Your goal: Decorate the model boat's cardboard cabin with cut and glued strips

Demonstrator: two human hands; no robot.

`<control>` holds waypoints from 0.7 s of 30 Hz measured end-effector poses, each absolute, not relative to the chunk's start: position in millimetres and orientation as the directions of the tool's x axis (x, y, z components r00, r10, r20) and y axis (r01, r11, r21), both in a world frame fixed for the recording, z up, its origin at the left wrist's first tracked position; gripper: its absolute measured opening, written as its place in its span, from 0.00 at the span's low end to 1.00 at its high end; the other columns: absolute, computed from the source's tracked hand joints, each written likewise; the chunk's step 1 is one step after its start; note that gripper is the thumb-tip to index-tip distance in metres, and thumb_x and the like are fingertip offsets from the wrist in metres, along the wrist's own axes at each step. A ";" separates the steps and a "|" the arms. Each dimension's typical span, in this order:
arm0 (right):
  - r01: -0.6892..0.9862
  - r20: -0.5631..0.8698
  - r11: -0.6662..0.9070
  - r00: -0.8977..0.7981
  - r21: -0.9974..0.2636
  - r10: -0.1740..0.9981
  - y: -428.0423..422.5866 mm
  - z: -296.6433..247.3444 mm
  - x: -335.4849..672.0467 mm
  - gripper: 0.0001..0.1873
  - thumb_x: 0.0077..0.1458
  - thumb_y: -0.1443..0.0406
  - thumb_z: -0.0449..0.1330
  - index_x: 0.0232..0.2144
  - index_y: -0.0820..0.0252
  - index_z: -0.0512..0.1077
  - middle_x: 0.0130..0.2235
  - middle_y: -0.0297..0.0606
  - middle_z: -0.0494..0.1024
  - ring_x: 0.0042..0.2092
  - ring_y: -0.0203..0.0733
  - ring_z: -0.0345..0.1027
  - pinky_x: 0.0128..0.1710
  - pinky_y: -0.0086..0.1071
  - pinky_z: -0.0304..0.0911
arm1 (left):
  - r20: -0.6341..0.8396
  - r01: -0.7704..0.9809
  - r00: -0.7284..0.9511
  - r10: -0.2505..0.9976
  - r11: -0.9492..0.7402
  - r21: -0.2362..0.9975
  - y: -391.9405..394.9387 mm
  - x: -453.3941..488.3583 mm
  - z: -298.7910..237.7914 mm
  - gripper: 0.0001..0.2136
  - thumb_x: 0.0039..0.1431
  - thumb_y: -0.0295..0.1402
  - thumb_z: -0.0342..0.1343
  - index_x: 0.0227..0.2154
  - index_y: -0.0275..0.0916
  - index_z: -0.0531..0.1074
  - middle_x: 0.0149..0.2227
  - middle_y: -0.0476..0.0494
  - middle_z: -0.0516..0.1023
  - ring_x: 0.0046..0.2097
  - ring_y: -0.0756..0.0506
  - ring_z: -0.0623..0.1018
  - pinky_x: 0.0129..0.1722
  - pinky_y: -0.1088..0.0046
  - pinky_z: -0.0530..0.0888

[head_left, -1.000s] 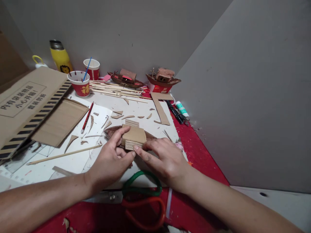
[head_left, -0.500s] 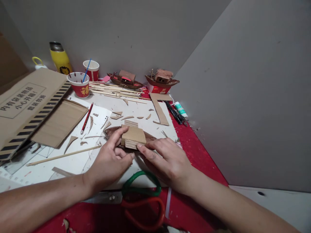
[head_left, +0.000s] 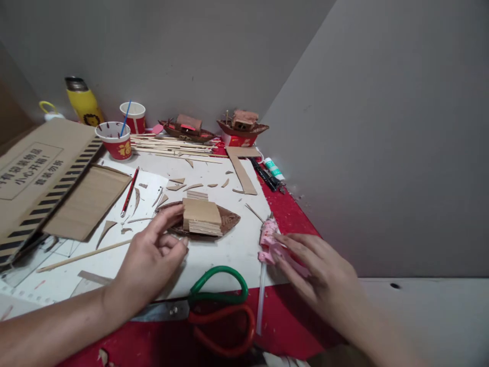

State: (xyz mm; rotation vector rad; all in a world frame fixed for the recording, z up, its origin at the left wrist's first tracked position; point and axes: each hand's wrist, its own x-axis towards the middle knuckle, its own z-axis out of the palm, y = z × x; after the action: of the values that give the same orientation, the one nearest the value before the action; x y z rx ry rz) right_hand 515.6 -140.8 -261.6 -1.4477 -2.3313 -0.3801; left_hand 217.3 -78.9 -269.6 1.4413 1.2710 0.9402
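Note:
A small brown model boat point(head_left: 231, 219) lies on white paper, with a bent cardboard roof point(head_left: 202, 210) and a block of stacked cardboard strips point(head_left: 205, 228) at its near side. My left hand point(head_left: 153, 250) is at the boat's left end, its index finger against the roof's left edge and its thumb apart in front of the hull. My right hand point(head_left: 317, 270) reaches over a pink hot glue gun point(head_left: 268, 232), fingers stretched out and touching it, thumb on the near side of the handle. A clear glue stick point(head_left: 261, 300) sticks out of the gun toward me.
Scissors point(head_left: 219, 268) with green and orange handles lie in front. Cardboard scraps point(head_left: 194, 187), a red pencil point(head_left: 130, 192) and bamboo sticks point(head_left: 175, 145) are scattered about. Farther back stand paper cups point(head_left: 118, 148), a yellow bottle point(head_left: 84, 104) and two finished-looking boats point(head_left: 244, 122). A cardboard box point(head_left: 38, 163) lies left.
My right hand has left the boat and moved right to the glue gun. My left index finger has slid off the top of the roof to its left edge. The view has shifted slightly.

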 end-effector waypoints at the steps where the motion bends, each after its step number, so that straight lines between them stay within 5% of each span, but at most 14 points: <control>1: 0.922 0.422 0.383 -0.368 0.051 0.829 -146.9 -266.2 524.1 0.13 0.63 0.62 0.55 0.47 0.63 0.70 0.43 0.50 0.76 0.43 0.50 0.71 0.40 0.41 0.69 | 0.009 0.312 0.159 0.987 -0.059 0.948 -79.5 212.1 -269.2 0.22 0.57 0.33 0.57 0.56 0.43 0.67 0.42 0.42 0.78 0.25 0.53 0.74 0.26 0.76 0.74; 4: 0.961 0.326 0.261 -0.275 0.085 0.904 -160.0 -281.2 543.0 0.21 0.63 0.55 0.53 0.50 0.66 0.69 0.46 0.53 0.76 0.46 0.55 0.72 0.43 0.46 0.70 | 0.321 0.513 0.208 0.924 -0.383 0.769 -80.8 195.5 -266.9 0.19 0.58 0.31 0.57 0.53 0.42 0.68 0.36 0.46 0.77 0.29 0.51 0.76 0.31 0.75 0.75; 7: 0.968 0.235 0.220 -0.243 0.121 0.941 -163.2 -291.6 549.0 0.23 0.63 0.57 0.52 0.53 0.69 0.68 0.49 0.55 0.76 0.47 0.56 0.73 0.44 0.47 0.71 | 0.631 0.560 0.384 0.674 -0.713 0.421 -78.8 185.3 -264.8 0.16 0.58 0.25 0.57 0.50 0.37 0.69 0.43 0.39 0.76 0.39 0.46 0.77 0.40 0.69 0.75; 12: 0.960 0.247 0.238 -0.269 0.149 0.931 -155.2 -292.5 541.4 0.21 0.62 0.63 0.49 0.52 0.71 0.69 0.48 0.56 0.77 0.46 0.55 0.74 0.42 0.43 0.73 | 0.692 0.379 0.674 0.258 -0.925 -0.025 -66.0 192.7 -267.1 0.15 0.56 0.22 0.58 0.48 0.32 0.71 0.42 0.33 0.77 0.41 0.41 0.75 0.40 0.63 0.74; 21: 0.985 0.291 0.146 -0.112 -0.096 0.950 -155.6 -290.4 537.7 0.19 0.54 0.67 0.52 0.49 0.64 0.66 0.44 0.52 0.76 0.39 0.51 0.75 0.33 0.39 0.72 | 0.679 0.426 0.646 0.348 -0.903 0.057 -47.2 214.7 -268.3 0.09 0.58 0.23 0.56 0.42 0.31 0.73 0.37 0.35 0.77 0.37 0.40 0.73 0.36 0.61 0.73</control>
State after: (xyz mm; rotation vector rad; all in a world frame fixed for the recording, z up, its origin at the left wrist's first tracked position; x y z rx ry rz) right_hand 537.7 -155.6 -290.4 -1.8773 -2.1440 -0.1752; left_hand 214.7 -47.2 -268.3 2.9474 0.6950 1.1794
